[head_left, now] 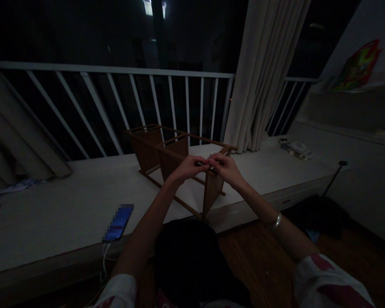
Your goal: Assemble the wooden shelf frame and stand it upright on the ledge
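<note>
A brown wooden rack (167,154) with thin rods and several upright panels lies on its side on a wide white ledge (67,205). My left hand (188,166) and my right hand (225,167) meet above the rack's nearest panel (212,188). Both hands have their fingers pinched together around something small and pale between them; the dim light hides what it is. A silver bangle (275,221) circles my right wrist.
A phone (118,223) with a white cable lies on the ledge's front left. A white railing (115,107) and a beige curtain (266,72) stand behind the rack. A dark object (317,214) rests on the wooden floor at right. Small items (297,149) lie far right.
</note>
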Demonstrator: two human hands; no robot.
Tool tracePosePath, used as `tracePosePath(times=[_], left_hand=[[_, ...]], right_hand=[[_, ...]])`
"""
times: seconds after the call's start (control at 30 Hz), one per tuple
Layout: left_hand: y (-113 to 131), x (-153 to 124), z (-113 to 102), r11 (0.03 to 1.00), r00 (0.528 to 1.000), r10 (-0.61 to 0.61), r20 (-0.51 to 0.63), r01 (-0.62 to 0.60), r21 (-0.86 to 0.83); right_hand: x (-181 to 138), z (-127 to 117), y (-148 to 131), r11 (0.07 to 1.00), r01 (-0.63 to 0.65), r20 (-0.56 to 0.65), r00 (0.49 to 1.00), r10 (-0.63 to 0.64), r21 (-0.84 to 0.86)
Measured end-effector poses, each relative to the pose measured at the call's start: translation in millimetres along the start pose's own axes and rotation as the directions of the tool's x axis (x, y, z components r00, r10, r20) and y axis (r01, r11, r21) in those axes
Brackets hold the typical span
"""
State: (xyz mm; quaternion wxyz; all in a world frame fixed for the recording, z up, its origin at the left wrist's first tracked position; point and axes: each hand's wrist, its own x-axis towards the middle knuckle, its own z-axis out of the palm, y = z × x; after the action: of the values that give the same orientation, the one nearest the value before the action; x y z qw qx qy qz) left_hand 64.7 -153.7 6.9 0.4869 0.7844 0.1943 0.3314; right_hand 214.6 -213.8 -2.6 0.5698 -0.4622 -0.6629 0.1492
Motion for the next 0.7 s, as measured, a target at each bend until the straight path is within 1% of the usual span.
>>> tracePosePath(times=[0.17, 0.3, 0.33, 0.37, 0.43, 0.5, 0.63, 0.7], left_hand=[[1.8, 1.3, -1.7, 0.999, 1.000, 0.020, 0.013, -0.021, 0.033], [3.0, 1.1, -3.7, 0.997, 0.999, 0.037, 0.024, -0.038, 0.067], [3.6, 0.5, -4.0, 0.996, 0.999, 0.040, 0.028, -0.042, 0.076], [4.2, -0.3, -4.3, 0.996, 0.999, 0.042, 0.031, -0.044, 0.082], [5.7, -2.0, -4.6, 0.995, 0.999, 0.037, 0.035, -0.040, 0.090], [7.1, -3.6, -5.0, 0.995, 0.999, 0.028, 0.035, -0.031, 0.095], [7.4, -5.1, -5.3, 0.996, 1.000, 0.028, 0.010, -0.029, 0.089], [5.4, -4.8, -4.9, 0.998, 1.000, 0.021, -0.023, -0.019, 0.066]], right_hand=[[-0.1, 0.8, -3.2, 1.000, -0.001, -0.024, 1.000, 0.001, 0.004], [6.5, -2.3, -16.4, 0.997, 0.032, -0.184, 0.983, -0.018, 0.074], [9.0, -4.3, -20.7, 0.996, 0.032, -0.210, 0.978, -0.012, 0.088], [11.4, -6.7, -24.9, 0.995, 0.025, -0.207, 0.978, -0.004, 0.100], [15.1, -12.4, -31.7, 0.994, 0.005, -0.136, 0.991, 0.010, 0.109], [16.1, -18.9, -35.0, 0.998, -0.004, -0.052, 0.999, 0.007, 0.064], [10.4, -33.7, -32.5, 0.983, 0.055, 0.038, 0.998, -0.049, -0.178], [5.7, -40.1, -30.0, 0.959, 0.076, 0.133, 0.990, -0.041, -0.274]])
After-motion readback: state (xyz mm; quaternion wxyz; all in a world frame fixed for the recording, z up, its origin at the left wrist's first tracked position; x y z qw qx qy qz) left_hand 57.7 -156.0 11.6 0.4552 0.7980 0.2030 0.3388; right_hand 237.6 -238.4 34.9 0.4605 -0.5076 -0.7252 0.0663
